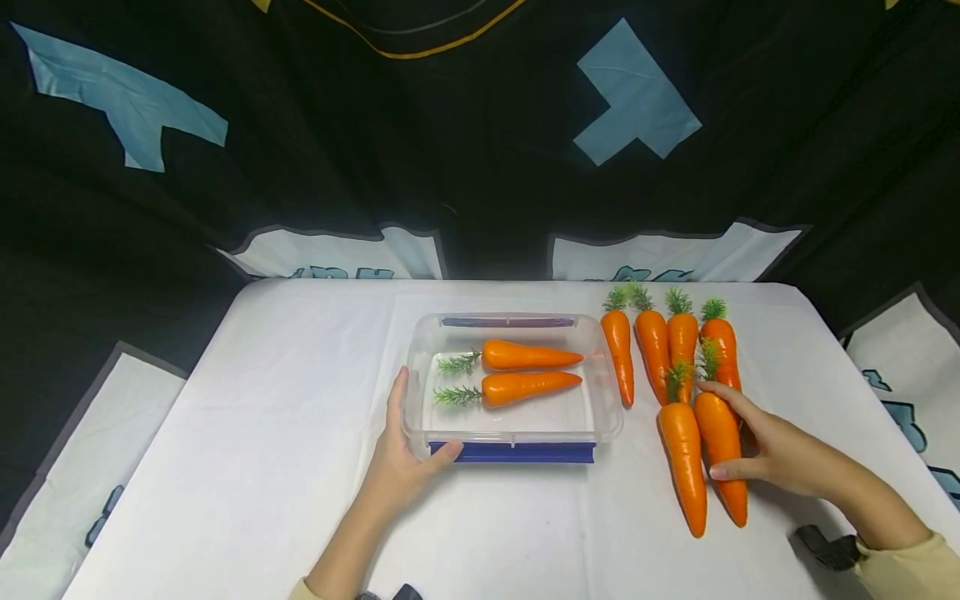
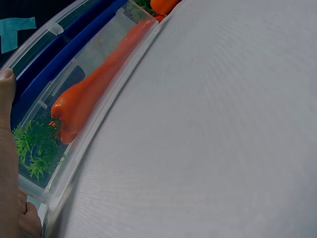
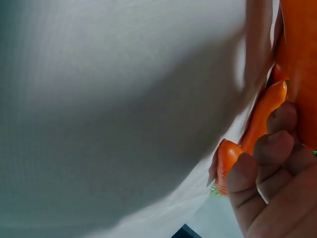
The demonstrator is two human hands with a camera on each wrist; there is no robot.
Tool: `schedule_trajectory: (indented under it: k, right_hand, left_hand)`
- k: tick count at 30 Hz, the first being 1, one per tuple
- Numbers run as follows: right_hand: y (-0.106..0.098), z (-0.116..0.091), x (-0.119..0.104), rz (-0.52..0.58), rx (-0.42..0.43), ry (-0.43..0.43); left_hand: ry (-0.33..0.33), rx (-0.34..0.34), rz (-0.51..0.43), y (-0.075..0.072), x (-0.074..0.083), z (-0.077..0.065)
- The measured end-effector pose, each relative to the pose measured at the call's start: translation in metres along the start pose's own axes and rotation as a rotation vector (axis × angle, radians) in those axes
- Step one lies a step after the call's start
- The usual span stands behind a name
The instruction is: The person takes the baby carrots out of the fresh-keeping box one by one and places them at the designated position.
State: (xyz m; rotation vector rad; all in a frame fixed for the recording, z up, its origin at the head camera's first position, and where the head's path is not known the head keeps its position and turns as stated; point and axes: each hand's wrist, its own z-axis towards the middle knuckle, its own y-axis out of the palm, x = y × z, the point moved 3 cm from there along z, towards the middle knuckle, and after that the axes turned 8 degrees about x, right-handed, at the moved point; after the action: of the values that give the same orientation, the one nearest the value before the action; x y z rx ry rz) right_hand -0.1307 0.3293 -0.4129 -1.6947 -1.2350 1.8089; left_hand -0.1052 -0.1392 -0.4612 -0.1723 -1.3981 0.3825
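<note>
A clear plastic container (image 1: 611, 408) with blue side clips stands on the table, two orange carrots with green tops lying in it, a rear carrot (image 1: 532, 356) and a front carrot (image 1: 528, 389). My left hand (image 1: 405, 467) holds its front left corner, thumb over the front rim and fingers along the left wall. To the right, my right hand (image 1: 776, 446) grips a carrot (image 1: 717, 427) around its thick part, thumb on the near side. Beside that one lies another carrot (image 1: 682, 467). In the right wrist view, curled fingertips (image 3: 280, 144) press against the gripped carrot (image 3: 303, 59).
Several more carrots lie in a row at the back right, among them a slim carrot (image 1: 618, 350) close to the container's right wall. A white cloth covers the table (image 1: 247, 467). Behind its far edge hangs a black curtain (image 1: 450, 167) with light blue patches.
</note>
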Motion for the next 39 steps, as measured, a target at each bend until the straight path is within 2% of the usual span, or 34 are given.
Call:
schedule_trajectory:
  k: [12, 15, 19, 24, 28, 33, 39]
  right_hand:
    - [0.006, 0.005, 0.011, -0.032, -0.129, 0.072]
    - [0.004, 0.006, 0.011, -0.081, -0.141, 0.076]
    - [-0.004, 0.010, 0.007, -0.206, -0.125, 0.094]
    - [-0.016, 0.021, -0.007, -0.298, -0.101, 0.118]
    - [-0.022, 0.035, -0.024, -0.295, -0.038, 0.088]
    - [-0.024, 0.058, -0.055, -0.299, 0.021, 0.008]
    - [-0.015, 0.085, -0.099, -0.318, 0.058, -0.168]
  left_hand:
    - [-0.008, -0.003, -0.003, -0.001, 0.001, 0.001]
    - [-0.010, -0.003, -0.005, -0.001, 0.001, 0.001]
    - [-0.017, -0.006, -0.002, -0.001, 0.000, 0.001]
    - [-0.020, -0.010, -0.008, 0.000, -0.001, 0.001]
    - [-0.018, -0.010, -0.009, 0.000, -0.001, 0.001]
    - [-0.017, -0.008, -0.006, -0.001, -0.001, 0.001]
    - [-0.020, -0.008, -0.011, 0.000, -0.001, 0.000]
